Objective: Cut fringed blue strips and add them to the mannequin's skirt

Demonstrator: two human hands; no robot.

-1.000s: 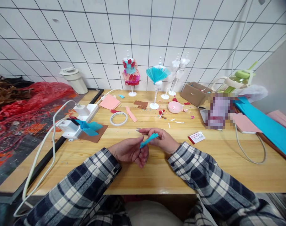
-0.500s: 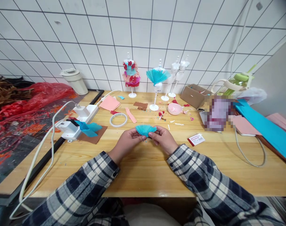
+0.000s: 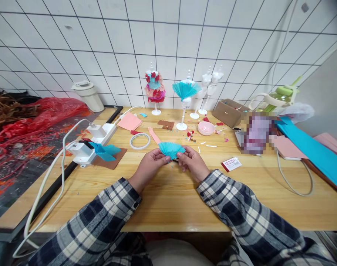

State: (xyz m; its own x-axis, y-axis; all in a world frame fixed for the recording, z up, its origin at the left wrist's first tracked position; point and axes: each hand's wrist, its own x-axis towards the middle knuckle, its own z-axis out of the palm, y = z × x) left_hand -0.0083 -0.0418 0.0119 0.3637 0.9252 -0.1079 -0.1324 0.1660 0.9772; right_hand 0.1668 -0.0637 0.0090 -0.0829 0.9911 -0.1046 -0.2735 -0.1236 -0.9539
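One head-worn camera looked forward and down from the near edge of the wooden tabletop [image 3: 185,207], facing the tiled wall [image 3: 168,44] beyond its far edge. It sat close above the near-edge middle, taking in both side edges. No second view existed.

A small craft workshop is shown: a wooden tabletop [image 3: 168,199] is strewn with paper scraps, a tape roll [image 3: 140,140] and miniature mannequins [image 3: 155,88] dressed in paper, backed by white tiles.
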